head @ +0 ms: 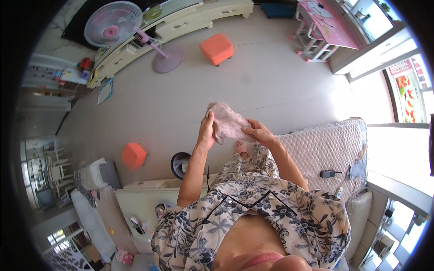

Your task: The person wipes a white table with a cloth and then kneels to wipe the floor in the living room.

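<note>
A pale pink cloth (228,122) is stretched between my two hands, in front of my body and above the tiled floor. My left hand (206,130) grips its left edge, thumb on top. At its lower right corner, my right hand (258,131) pinches the fabric between thumb and fingers. The cloth looks folded or bunched, with a flap hanging at its lower left. Below it, a pink slipper (240,147) shows on one foot.
Orange stools (217,49) stand ahead and to the left (133,156). A dark-rimmed bin (180,165) is beside my left forearm. A quilted sofa seat (315,149) lies right, bearing a dark device (327,174). A pedestal fan (166,60) stands by the cream cabinet (181,25).
</note>
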Available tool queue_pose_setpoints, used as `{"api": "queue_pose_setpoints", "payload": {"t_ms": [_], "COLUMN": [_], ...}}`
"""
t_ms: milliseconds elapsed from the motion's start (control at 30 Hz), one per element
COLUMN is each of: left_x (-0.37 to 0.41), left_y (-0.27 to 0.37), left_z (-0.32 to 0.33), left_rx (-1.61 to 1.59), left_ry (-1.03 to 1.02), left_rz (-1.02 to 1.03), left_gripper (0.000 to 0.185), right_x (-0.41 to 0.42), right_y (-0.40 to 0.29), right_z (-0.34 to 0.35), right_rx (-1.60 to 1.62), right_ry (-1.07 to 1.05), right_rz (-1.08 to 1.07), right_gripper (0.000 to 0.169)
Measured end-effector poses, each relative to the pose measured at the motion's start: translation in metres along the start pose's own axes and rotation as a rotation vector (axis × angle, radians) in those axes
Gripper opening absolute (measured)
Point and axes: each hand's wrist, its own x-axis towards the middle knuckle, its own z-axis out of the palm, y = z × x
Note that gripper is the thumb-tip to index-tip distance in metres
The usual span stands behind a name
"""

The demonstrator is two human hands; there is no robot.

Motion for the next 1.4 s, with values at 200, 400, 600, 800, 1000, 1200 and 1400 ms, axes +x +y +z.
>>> {"api": "queue_pose_setpoints", "payload": {"t_ms": [200, 400, 600, 800, 1000, 1200, 1400], "left_x": [0.038, 0.034, 0.046, 0.116, 0.181, 0.279, 0.285], "left_y": [-0.072, -0.115, -0.128, -0.111, -0.136, -0.183, -0.214], "left_z": [0.072, 0.099, 0.112, 0.213, 0.358, 0.472, 0.572], "left_rx": [0.406, 0.462, 1.255, 1.36, 1.196, 0.953, 0.706], "left_ry": [0.267, 0.064, -0.137, -0.156, -0.25, -0.425, -0.458], "left_rz": [0.134, -0.016, 0.06, 0.537, 0.238, -0.051, -0.306], "left_gripper": [0.06, 0.065, 0.039, 0.018, 0.038, 0.036, 0.019], "right_x": [-0.034, -0.059, -0.088, -0.104, -0.145, -0.18, -0.254], "right_y": [-0.007, -0.008, -0.058, -0.074, -0.078, -0.115, -0.094], "right_z": [-0.1, -0.161, -0.18, -0.277, -0.385, -0.482, -0.549], "right_rx": [-0.018, 0.199, -0.337, -0.746, -0.437, 0.397, 0.731], "right_ry": [0.239, 0.299, 0.159, 0.291, 0.668, 0.714, 0.698], "right_rz": [-0.183, -0.12, -0.053, 0.079, -0.203, -0.228, -0.377], "right_gripper": [0.054, 0.048, 0.066, 0.047, 0.048, 0.032, 0.013]}}
